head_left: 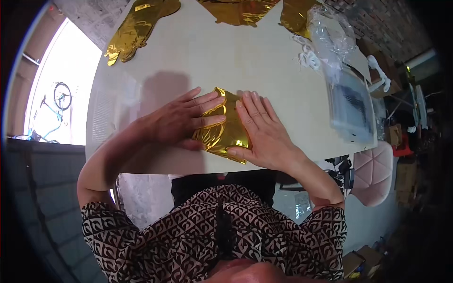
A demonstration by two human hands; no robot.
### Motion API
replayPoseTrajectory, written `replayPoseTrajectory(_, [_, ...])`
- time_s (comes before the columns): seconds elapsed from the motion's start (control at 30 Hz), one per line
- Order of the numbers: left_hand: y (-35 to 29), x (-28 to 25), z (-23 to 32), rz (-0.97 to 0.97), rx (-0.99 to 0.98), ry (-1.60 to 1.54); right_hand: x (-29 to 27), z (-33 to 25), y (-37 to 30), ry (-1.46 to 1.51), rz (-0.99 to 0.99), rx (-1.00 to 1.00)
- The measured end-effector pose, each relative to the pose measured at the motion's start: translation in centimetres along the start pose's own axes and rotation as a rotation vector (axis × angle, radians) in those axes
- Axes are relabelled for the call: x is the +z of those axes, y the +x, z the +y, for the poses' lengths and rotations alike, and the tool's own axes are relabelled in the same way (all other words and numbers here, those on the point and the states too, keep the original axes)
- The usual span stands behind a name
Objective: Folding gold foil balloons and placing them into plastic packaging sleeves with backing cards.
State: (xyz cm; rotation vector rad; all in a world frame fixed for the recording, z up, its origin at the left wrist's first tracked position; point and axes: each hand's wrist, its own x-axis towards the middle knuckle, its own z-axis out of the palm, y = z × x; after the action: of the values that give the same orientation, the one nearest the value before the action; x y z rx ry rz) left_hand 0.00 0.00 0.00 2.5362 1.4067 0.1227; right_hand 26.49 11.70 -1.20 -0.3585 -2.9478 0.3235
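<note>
A folded, shiny gold foil balloon (pixel 231 123) lies flat near the front edge of the white table (pixel 226 61). Across its left side my left hand (pixel 181 117) is laid, fingers stretched out and a little apart. From the right, my right hand (pixel 265 132) rests palm down along the foil's right edge, fingers straight and its thumb over the lower part. Neither hand is closed around anything. Parts of the folded foil are hidden under the fingers.
More flat gold foil balloons (pixel 137 30) lie along the table's far side. At the right are white strings (pixel 309 59), crumpled clear plastic (pixel 332 35) and a stack of clear plastic bags (pixel 351 106). A pink padded chair (pixel 373 174) stands beyond the right front corner.
</note>
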Motion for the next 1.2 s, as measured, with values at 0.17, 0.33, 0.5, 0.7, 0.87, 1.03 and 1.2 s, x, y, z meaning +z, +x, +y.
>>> replayPoseTrajectory(0.17, [0.2,0.0,0.4,0.013,-0.012,-0.039,0.3,0.1,-0.3,0.02,-0.016,0.014])
replayPoseTrajectory(0.33, [0.3,-1.0,0.5,0.077,-0.022,-0.077,0.6,0.2,-0.2,0.035,0.001,0.018])
replayPoseTrajectory(0.5, [0.9,-3.0,-0.9,0.289,-0.211,-0.111,0.6,0.1,-0.1,0.013,0.01,-0.001])
replayPoseTrajectory(0.7, [5.5,-3.0,-4.4,0.311,-0.175,-0.448,0.5,0.1,-0.1,-0.004,-0.002,0.017])
replayPoseTrajectory(0.87, [6.7,-4.9,-2.5,0.179,-0.661,-0.436,0.5,0.0,-0.2,-0.013,-0.025,0.024])
replayPoseTrajectory(1.03, [3.6,-6.1,0.0,-0.094,-0.869,-0.486,0.7,0.1,-0.2,0.013,-0.023,0.012])
replayPoseTrajectory(1.2, [2.4,-4.7,1.4,0.036,-1.039,-1.081,0.5,0.1,-0.2,0.023,-0.048,0.027])
